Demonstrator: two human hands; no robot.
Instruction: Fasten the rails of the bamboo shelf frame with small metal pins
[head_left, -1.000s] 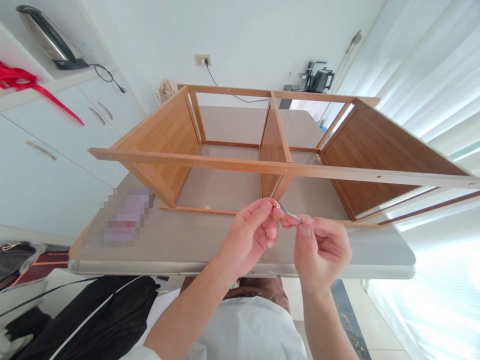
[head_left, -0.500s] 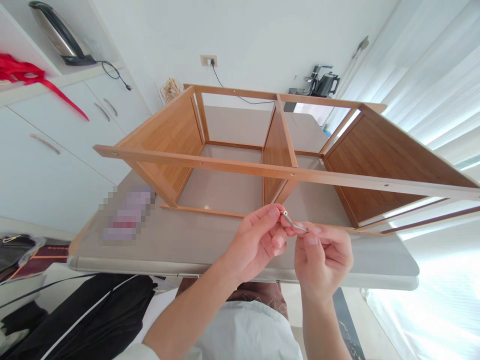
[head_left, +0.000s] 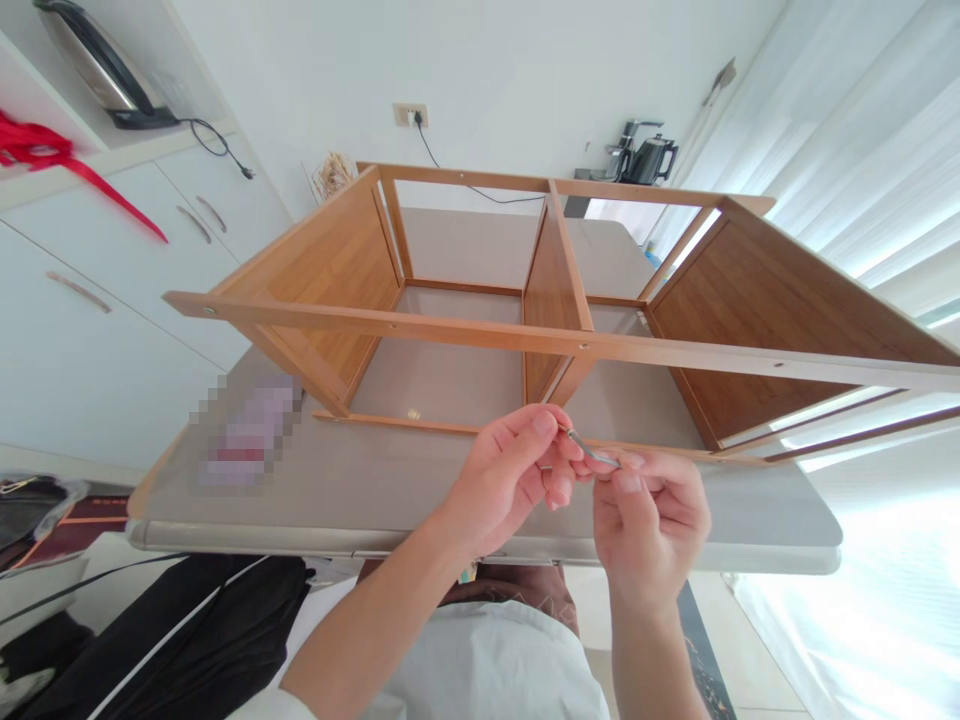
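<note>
1. Hex key (head_left: 592,452), a thin metal rod at lower centre of the frame, is pinched between the two hands just in front of the cabinet frame; a small fastener may sit on its tip, though the fingers hide it.
2. Left hand (head_left: 510,475): fingers closed, thumb and forefinger gripping the key's upper end.
3. Right hand (head_left: 649,515): fingers curled, holding the key's lower end.
4. Bamboo cabinet frame (head_left: 555,340), lying on the grey table (head_left: 360,490): side panels, centre divider and rails are joined; open holes along the front rail suggest fasteners remain to be fitted.
5. Loose fastener (head_left: 413,413) lies inside the left bay.
6. No legible writing; the item at left of the table is pixelated.
</note>
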